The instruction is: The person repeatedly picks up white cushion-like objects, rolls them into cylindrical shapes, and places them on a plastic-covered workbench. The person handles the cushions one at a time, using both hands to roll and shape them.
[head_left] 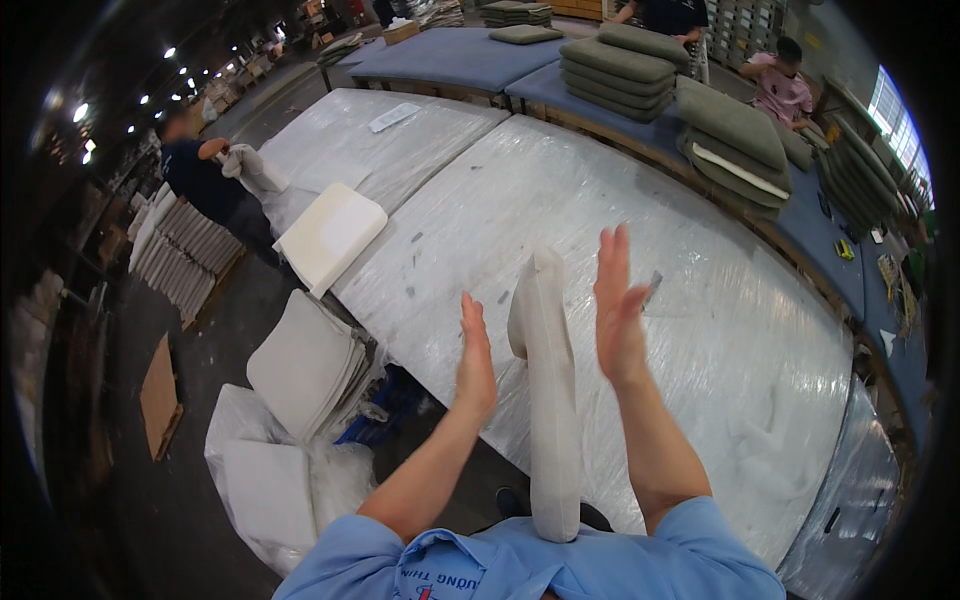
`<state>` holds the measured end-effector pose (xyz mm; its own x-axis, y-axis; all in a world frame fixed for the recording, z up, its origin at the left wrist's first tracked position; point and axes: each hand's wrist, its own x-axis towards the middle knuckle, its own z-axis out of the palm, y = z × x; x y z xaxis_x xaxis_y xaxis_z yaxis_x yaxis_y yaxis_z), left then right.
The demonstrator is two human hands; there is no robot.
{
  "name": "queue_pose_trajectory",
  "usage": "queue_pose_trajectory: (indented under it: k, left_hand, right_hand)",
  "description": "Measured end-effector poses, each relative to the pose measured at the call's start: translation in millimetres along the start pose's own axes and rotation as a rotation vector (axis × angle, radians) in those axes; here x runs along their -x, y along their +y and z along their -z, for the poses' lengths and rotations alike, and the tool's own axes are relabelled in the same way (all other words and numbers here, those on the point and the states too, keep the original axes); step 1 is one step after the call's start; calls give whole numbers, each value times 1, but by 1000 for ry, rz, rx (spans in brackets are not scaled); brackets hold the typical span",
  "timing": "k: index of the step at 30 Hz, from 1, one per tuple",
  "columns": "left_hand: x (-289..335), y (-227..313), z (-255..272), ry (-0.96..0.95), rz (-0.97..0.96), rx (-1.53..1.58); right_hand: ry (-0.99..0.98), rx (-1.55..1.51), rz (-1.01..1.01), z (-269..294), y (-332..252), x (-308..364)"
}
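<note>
Head cam: pale cushion (552,400), edge-on, btwn both hands, lower end by wearer's blue shirt (665,567). L hand (477,355) at its 10 o'clock, R hand (619,310) approx 1 o'clock; both flat, apart from it, gripping nothing. Wrapped table (710,370) beyond; white foam pad (332,238) at 10, pad stack (300,362) at 9.

Wrapped table (690,420): white sheet (395,117) lay near its far edge, left section. Far blue table (430,62) carried one flat green cushion (526,34) by its right end. Long blue table (826,258) had a green cushion stack (615,82) at its left end, a second pile (735,130) further right, then a small yellow item (845,249), kind unclear. Person in pink (783,92) was past its far edge. Brown board (160,400) was on the floor (188,485); ceiling lamps (80,112) were lit
</note>
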<state>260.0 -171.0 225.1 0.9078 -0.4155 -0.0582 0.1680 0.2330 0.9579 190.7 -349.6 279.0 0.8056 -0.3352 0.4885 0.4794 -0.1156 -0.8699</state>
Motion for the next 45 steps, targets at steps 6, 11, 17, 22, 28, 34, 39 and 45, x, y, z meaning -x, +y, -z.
queue_pose_trajectory:
  k: [6, 11, 17, 22, 28, 34, 39, 45]
  left_hand:
    - [32, 1, -40, -297, -12, -34]
    - [56, -10, -15, -317, -56, -3]
    - [106, -2, -45, -269, -305, -572]
    - [102, 10, -38, -308, -279, -293]
    - [133, 13, -22, -36, -194, -36]
    - [153, -1, -32, -399, -468, -479]
    - [172, 1, -30, -409, -206, -92]
    - [181, -5, -22, -358, -432, -547]
  right_hand:
    - [14, -129, -571, -8, 56, 77]
    - [34, -274, -432, -12, 12, 98]
    - [-66, 25, -180, -25, 3, 115]
    - [-82, -85, -333, -19, 6, 117]
    - [-94, 32, -237, -14, -29, 143]
    - [-76, -68, -452, -15, 13, 170]
    - [-111, -180, -504, -22, -15, 185]
    - [-125, 36, -296, -41, -62, 190]
